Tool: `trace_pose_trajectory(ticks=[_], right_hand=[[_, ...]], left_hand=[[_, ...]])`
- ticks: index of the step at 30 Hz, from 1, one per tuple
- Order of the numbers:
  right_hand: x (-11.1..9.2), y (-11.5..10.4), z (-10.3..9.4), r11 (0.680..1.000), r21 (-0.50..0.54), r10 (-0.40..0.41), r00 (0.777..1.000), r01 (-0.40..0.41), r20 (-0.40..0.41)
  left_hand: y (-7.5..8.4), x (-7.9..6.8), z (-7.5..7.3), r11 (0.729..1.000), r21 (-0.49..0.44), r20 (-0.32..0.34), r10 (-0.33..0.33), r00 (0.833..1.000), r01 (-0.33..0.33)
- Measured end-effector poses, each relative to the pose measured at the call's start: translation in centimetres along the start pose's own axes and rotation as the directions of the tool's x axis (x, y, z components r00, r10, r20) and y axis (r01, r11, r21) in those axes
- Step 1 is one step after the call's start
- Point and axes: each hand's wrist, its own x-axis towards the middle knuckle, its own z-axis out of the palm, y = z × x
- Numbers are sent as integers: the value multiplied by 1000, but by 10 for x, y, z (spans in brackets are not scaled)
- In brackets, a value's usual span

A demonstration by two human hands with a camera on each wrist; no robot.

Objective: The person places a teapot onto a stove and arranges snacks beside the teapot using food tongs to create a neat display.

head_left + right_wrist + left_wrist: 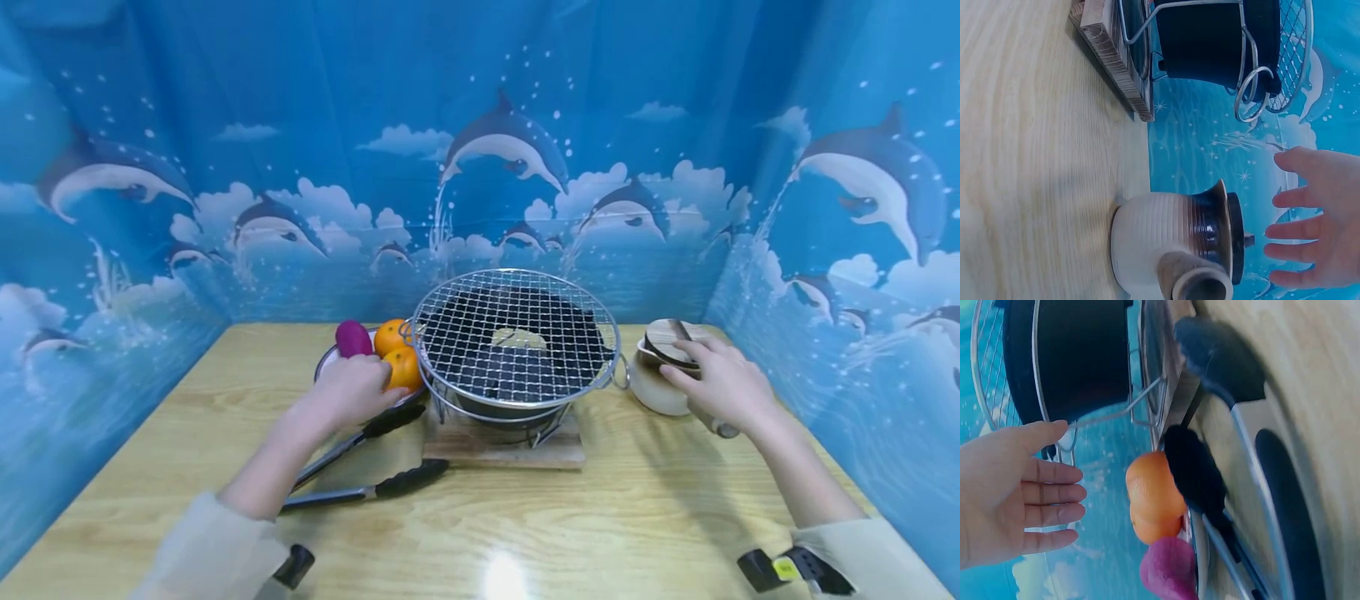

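My left hand [352, 390], fingers straight, hovers over the plate of fruit beside the tabletop grill. In the left wrist view its thumb overlaps the grill's wire rim; I cannot tell if they touch. A round wire grate [517, 375] covers the black grill bowl [1072, 362]. Right of the grill stands a cream and brown clay pot [1154, 237] with a side handle [1191, 275] and a wooden lid [667, 340]. Above that lid my right hand [723, 383] spreads its straight fingers, apart from the knob [1249, 240] in the right wrist view.
Two oranges [403, 368] and a purple vegetable [352, 338] lie on a plate [324, 363] at the left. Black-tipped metal tongs [337, 497] lie in front of it. A wooden board [502, 454] supports the grill. Dolphin-printed curtains [495, 67] enclose the table's back and sides.
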Motion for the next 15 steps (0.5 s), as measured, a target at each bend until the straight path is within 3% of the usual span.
trace_pose_trajectory(ticks=[7, 15], right_hand=[[-15, 5, -5, 1000, 10, 9, 1000, -9, 1], [-25, 22, -3, 999, 29, 41, 999, -41, -11]], left_hand=[[19, -11, 12, 999, -19, 16, 48, 999, -47], [32, -14, 32, 981, 5, -43, 193, 980, -193]])
